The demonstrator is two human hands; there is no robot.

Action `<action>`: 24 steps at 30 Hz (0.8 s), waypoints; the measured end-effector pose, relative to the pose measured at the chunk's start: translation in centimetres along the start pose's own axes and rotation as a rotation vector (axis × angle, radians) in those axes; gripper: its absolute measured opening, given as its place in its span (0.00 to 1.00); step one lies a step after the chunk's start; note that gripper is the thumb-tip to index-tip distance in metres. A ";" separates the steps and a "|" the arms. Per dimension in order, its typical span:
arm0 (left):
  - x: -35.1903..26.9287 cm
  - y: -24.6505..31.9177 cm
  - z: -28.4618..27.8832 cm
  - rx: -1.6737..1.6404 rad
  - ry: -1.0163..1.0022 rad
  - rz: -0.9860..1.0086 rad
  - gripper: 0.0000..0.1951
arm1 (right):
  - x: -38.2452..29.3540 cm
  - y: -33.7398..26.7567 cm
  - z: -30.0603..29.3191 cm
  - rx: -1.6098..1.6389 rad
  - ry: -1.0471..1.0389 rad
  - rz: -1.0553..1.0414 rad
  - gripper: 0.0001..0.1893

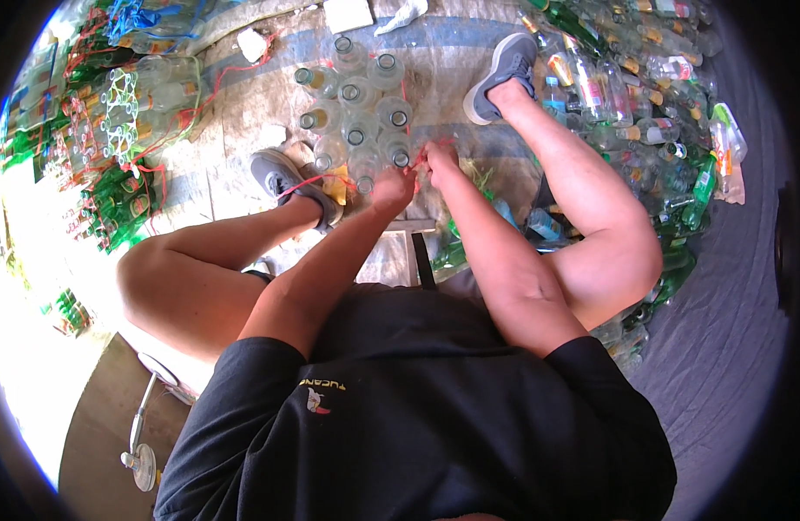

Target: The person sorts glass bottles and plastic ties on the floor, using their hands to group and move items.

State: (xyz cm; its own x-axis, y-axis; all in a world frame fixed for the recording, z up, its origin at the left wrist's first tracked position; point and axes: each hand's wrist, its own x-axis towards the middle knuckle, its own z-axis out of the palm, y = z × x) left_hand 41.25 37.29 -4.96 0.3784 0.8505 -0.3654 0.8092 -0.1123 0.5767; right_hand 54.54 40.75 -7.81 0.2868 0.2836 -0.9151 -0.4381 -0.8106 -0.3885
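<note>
A cluster of clear glass bottles point(357, 124) stands upright on the ground in front of me, mouths up, with red plastic string point(409, 98) along its right side. My left hand point(394, 187) is at the near right corner of the cluster, closed on the red string beside the bottle necks. Just to its right, my right hand point(441, 160) pinches the same string, with a loose red tangle showing past the fingers. A red strand also runs leftward from the near bottles across my left shoe. The fingertips of my left hand are partly hidden.
Bundled clear bottles point(155, 98) and green bottles point(123, 198) lie at the left. A large pile of loose bottles point(634, 117) fills the right side. My shoes point(286, 182) flank the cluster. A white square piece point(348, 14) lies beyond it; a small wooden frame point(409, 226) is nearer me.
</note>
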 end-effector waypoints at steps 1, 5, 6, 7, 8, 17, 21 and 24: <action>-0.1 0.0 0.0 0.001 0.004 0.001 0.14 | -0.2 0.0 0.0 -0.098 0.085 0.030 0.06; -0.3 0.1 -0.2 0.051 0.040 0.090 0.13 | -0.4 -0.3 -0.4 -0.028 0.078 -0.034 0.06; -0.3 0.1 -0.2 0.073 0.025 0.081 0.13 | -0.1 -0.4 -0.7 0.148 -0.034 0.108 0.06; -0.2 0.1 -0.2 0.095 0.012 0.071 0.13 | 0.3 -0.4 -0.9 0.325 -0.136 0.235 0.06; -0.1 0.0 -0.2 0.094 0.018 0.070 0.13 | 0.7 -0.3 -1.1 0.319 -0.152 0.246 0.06; -0.7 0.2 -0.8 -0.056 -0.048 0.044 0.13 | 1.7 -2.0 -3.8 -0.493 -0.192 0.158 0.05; -0.7 0.7 -1.5 -0.111 -0.020 0.059 0.12 | 1.3 -3.9 -3.8 0.298 -0.309 0.273 0.05; -0.7 0.6 -2.0 -0.093 -0.045 0.069 0.12 | 0.8 -3.3 -3.6 0.768 -0.168 0.269 0.05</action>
State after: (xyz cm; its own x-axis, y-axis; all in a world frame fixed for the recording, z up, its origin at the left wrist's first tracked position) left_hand 40.60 37.64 -2.94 0.4528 0.8184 -0.3539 0.7362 -0.1192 0.6662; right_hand 59.26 41.81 -6.86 -0.0149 0.2520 -0.9676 -0.9507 -0.3035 -0.0644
